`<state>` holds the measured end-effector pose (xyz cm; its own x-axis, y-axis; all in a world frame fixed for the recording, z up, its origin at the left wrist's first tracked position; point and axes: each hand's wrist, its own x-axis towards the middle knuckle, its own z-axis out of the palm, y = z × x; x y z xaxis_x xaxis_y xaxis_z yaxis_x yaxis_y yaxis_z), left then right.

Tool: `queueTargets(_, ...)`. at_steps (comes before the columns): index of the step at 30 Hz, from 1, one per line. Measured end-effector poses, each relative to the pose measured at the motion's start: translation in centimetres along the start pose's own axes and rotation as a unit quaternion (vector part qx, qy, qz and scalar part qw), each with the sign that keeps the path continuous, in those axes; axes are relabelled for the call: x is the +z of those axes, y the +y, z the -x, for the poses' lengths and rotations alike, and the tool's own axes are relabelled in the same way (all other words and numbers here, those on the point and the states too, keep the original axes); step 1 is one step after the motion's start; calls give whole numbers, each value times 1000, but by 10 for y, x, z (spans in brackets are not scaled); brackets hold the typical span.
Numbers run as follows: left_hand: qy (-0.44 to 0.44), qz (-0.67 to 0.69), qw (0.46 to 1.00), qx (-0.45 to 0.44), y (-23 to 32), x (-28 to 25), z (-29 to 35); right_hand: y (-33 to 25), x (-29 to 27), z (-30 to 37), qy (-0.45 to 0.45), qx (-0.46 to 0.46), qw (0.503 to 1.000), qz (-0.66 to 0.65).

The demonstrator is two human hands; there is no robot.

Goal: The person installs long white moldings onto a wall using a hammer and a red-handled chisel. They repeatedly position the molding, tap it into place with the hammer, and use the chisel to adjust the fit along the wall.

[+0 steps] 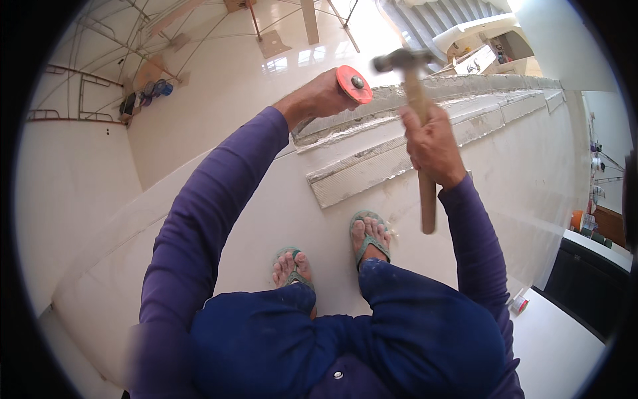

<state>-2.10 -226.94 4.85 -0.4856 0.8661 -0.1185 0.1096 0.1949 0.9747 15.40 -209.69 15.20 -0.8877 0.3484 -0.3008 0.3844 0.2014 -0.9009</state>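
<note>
My left hand (322, 96) is closed round a chisel with a round orange hand guard (349, 78). The chisel's steel striking end points up at the middle of the guard, and its blade is hidden below my hand. My right hand (433, 147) grips the wooden handle of a hammer (428, 209). Its dark head is raised to the right of the chisel, apart from it and slightly blurred. Under both hands runs a rough grey mortar ledge (399, 100) with broken edges. In front of it lies a pale strip with a ridged face (362, 174).
My sandalled feet stand on the pale, dusty floor (325, 229) just short of the strip. Grey stairs (435, 25) descend at the top right. Metal scaffold frames (100, 100) stand at the far left. A white surface (548, 346) with a small container (519, 304) is at the lower right.
</note>
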Motion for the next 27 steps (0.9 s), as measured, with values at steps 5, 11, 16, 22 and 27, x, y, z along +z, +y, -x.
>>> queueTargets(5,38,-11,999,-3,-12,9,3,-31,-17,-5,-34,20,997,66)
queueTargets(11,27,-15,999,38,-17,5,-3,-2,-7,-7,-110,47,989,85)
queueTargets(16,6,18,999,-42,-3,14,-6,6,-8,-1,33,9,999,-41)
queueTargets(22,15,-42,999,-1,-21,5,-2,-8,-13,-9,-68,22,992,107)
queueTargets(27,7,-11,1000,1,-13,11,-10,17,1,1,-56,28,995,82)
